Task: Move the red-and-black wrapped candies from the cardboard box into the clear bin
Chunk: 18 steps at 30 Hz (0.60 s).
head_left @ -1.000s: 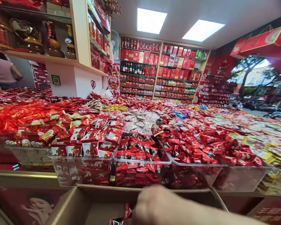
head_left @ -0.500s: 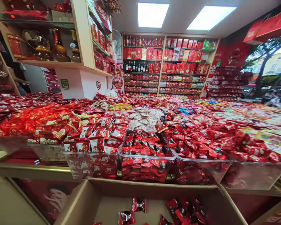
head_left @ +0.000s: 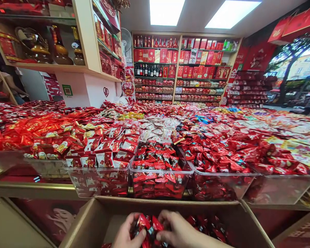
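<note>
Both hands are inside an open cardboard box [head_left: 116,201], close together over its middle. My left hand [head_left: 129,234] curls around a cluster of red wrapped candies [head_left: 144,222]. From the other side my right hand [head_left: 174,229] closes its fingers on the same cluster, thumb toward the left hand. The lower part of the cluster is hidden by the hands and the frame's bottom edge. More dark red wrapped candies [head_left: 209,225] lie in the right part of the box, partly behind my right forearm.
Beyond the box stands a clear plastic bin [head_left: 161,172] of red and black candies. Another clear bin [head_left: 98,175] is at its left and one [head_left: 222,177] at its right. Piled sweets cover the counter behind. A shelf cabinet [head_left: 54,69] juts out at upper left.
Both hands have come into view in the box and gathered candies between them. Candies that lay loose at the box's middle are now covered or held. The view has shifted slightly.
</note>
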{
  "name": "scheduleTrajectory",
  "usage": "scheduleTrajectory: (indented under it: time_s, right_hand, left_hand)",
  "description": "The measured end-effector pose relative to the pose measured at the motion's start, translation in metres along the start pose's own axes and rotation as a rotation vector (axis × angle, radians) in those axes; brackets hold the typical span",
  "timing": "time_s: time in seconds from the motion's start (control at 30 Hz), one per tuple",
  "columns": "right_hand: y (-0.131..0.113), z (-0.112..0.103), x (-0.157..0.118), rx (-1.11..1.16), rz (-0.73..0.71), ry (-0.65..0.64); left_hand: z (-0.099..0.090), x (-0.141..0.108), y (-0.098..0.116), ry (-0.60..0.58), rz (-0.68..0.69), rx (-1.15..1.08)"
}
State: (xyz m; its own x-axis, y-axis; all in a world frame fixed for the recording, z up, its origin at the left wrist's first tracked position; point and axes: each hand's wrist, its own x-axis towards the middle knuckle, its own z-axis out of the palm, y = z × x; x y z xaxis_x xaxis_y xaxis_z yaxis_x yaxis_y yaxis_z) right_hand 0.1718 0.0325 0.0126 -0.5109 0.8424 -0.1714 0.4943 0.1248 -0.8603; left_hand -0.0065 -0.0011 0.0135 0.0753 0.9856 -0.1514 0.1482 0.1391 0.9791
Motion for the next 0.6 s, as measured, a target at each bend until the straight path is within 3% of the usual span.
scheduleTrajectory:
  time_s: [0.03, 0.1, 0.23, 0.33, 0.6]
  right_hand:
    - [-0.005, -0.002, 0.0, 0.124, 0.026, 0.023]
    - [-0.013, -0.004, -0.003, 0.352, 0.068, 0.004]
    - [-0.02, -0.004, -0.01, 0.628, 0.093, -0.056]
    - [-0.023, -0.005, -0.014, 0.735, 0.123, -0.054]
    - [-0.029, -0.003, -0.023, 0.794, 0.14, 0.123]
  left_hand:
    - [0.0, 0.0, 0.004, 0.057, -0.052, -0.135]
    - [0.003, -0.006, 0.012, 0.062, -0.184, -0.347]
    - [0.019, -0.023, 0.022, -0.09, -0.261, -0.54]
    - [0.026, -0.028, 0.026, -0.107, -0.243, -0.533]
    - [0.026, -0.023, 0.024, -0.146, -0.116, -0.301]
